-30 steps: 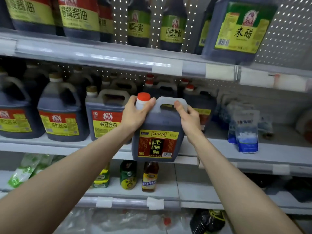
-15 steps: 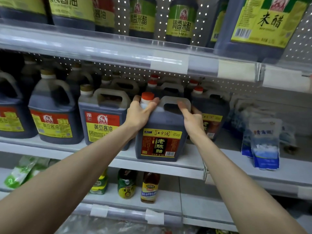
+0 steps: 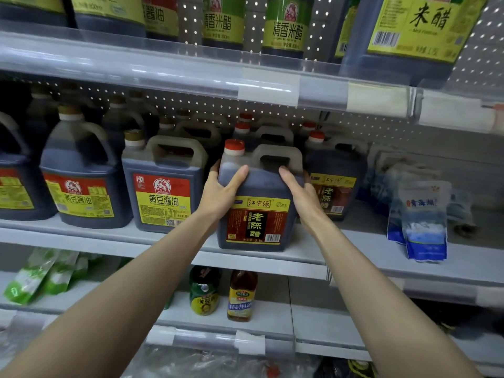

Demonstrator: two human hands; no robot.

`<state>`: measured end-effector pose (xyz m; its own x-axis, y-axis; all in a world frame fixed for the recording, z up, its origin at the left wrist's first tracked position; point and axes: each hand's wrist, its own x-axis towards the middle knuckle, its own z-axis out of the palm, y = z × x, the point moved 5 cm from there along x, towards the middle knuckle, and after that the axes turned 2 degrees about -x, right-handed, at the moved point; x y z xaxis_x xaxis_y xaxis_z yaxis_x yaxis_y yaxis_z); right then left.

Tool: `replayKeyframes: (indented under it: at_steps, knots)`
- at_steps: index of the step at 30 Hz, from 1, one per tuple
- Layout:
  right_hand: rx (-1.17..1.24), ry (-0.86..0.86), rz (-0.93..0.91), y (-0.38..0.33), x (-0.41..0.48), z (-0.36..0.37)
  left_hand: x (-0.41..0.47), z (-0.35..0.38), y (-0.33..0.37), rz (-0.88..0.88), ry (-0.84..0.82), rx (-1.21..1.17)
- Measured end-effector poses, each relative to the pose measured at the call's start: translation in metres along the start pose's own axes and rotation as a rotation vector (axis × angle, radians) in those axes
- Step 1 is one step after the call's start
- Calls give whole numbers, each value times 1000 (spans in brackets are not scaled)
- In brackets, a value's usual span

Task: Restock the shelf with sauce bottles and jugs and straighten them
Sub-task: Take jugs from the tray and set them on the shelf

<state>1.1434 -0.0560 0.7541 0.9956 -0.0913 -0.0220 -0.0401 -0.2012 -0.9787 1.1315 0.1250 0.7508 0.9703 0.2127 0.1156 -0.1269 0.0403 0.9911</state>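
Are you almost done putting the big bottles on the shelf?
Partly. Done: soy sauce jugs stand in rows on the middle shelf, labels forward. In hand: the left hand and right hand hold the red-capped vinegar jug by its shoulders; it seems to sit at the shelf's front edge. Left: letting go, maybe nudging it back level with the neighbouring jug. I can't see more stock waiting.

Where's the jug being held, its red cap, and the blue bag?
jug (image 3: 257, 219): head view, on its front label.
red cap (image 3: 234, 145): head view, on the cap's side.
blue bag (image 3: 425, 227): head view, middle of its front.
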Motion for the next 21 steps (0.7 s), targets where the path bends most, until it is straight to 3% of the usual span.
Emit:
replayKeyframes:
  at_steps: [7, 21]
  knots:
    - [102, -58, 26, 19, -13, 6, -20, 2, -29, -33, -32, -116]
    - [73, 31, 54, 29, -3, 13, 4, -1, -41, -80, -49, -178]
